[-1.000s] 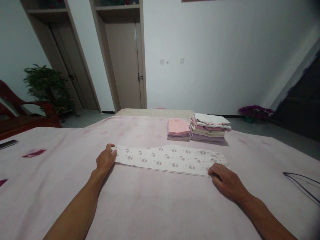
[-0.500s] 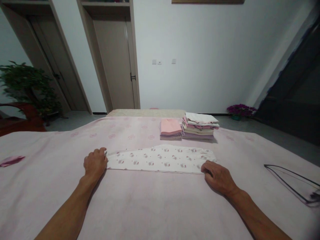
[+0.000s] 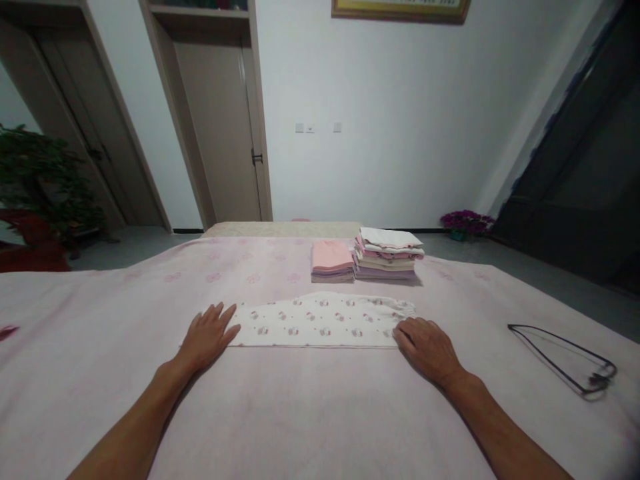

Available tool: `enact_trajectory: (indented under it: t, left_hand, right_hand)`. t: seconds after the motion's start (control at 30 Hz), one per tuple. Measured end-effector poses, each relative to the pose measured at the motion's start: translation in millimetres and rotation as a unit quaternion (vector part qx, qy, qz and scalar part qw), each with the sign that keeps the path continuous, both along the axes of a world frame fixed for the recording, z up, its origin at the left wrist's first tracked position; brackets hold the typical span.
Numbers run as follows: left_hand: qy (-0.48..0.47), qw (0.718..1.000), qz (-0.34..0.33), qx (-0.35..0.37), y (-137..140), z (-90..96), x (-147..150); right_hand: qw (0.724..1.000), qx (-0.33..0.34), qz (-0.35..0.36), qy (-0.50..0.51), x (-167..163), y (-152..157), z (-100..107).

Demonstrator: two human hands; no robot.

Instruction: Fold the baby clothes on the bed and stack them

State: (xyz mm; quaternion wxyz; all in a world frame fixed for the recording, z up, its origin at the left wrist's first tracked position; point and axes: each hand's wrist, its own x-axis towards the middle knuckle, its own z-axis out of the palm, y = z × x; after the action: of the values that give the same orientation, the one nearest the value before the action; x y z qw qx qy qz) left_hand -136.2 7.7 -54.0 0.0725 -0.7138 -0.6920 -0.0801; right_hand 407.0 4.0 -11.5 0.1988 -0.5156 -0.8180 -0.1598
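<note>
White pants [image 3: 320, 323] with a small repeated print lie folded lengthwise in a long strip, their gathered waist end to the right. My left hand [image 3: 207, 337] rests flat on the narrow left end with its fingers spread. At the lower right corner, by the waist, my right hand [image 3: 427, 348] is closed, its fingers curled on the fabric; its fingertips are partly hidden. Beyond the pants stand two stacks of folded clothes: a low one with a pink piece on top [image 3: 332, 257] and a taller one topped with white [image 3: 390, 238].
A pink patterned sheet [image 3: 310, 413] covers the broad surface. A black wire hanger [image 3: 555, 360] lies to the right. At the far left edge shows a dark pink item [image 3: 7, 331]. Potted purple flowers [image 3: 466, 221] stand on the floor by the wall.
My left hand has let go of the pants' left end, spread its fingers and moved right onto the fabric. My right hand remains at the waist corner. The view has shifted slightly.
</note>
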Motion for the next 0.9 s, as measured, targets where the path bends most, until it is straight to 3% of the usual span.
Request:
enact_trajectory:
  t: [0.17, 0.3, 0.4, 0.5, 0.63, 0.77, 0.9]
  left_hand:
    - [0.024, 0.999, 0.019, -0.032, -0.9, -1.7, -5.6]
    - [0.012, 0.999, 0.028, -0.028, -1.4, 2.8, -1.1]
    - [-0.007, 1.0, 0.011, 0.01, 2.2, 15.1, 13.9]
    - [-0.069, 0.995, -0.051, 0.048, 13.0, 35.4, 46.1]
    - [-0.149, 0.983, -0.101, 0.028, 39.6, 58.7, 110.5]
    - [-0.144, 0.984, -0.107, 0.013, 74.4, 63.6, 170.1]
    - [-0.132, 0.987, -0.096, -0.006, 99.4, 61.2, 203.2]
  right_hand:
    - [0.998, 0.03, -0.05, 0.038, -3.1, 4.3, 10.9]
    - [0.999, 0.01, 0.007, 0.042, -27.5, 13.5, 26.0]
    - [0.999, -0.01, 0.041, 0.012, -45.0, 28.6, 24.0]
    - [0.999, -0.027, 0.02, -0.021, -53.9, 46.2, 11.8]
    - [0.998, -0.045, -0.032, -0.038, -54.9, 59.9, -7.8]
    - [0.996, -0.057, -0.068, -0.025, -51.0, 59.8, -21.8]
    - [0.996, -0.054, -0.073, -0.007, -48.2, 58.5, -27.0]
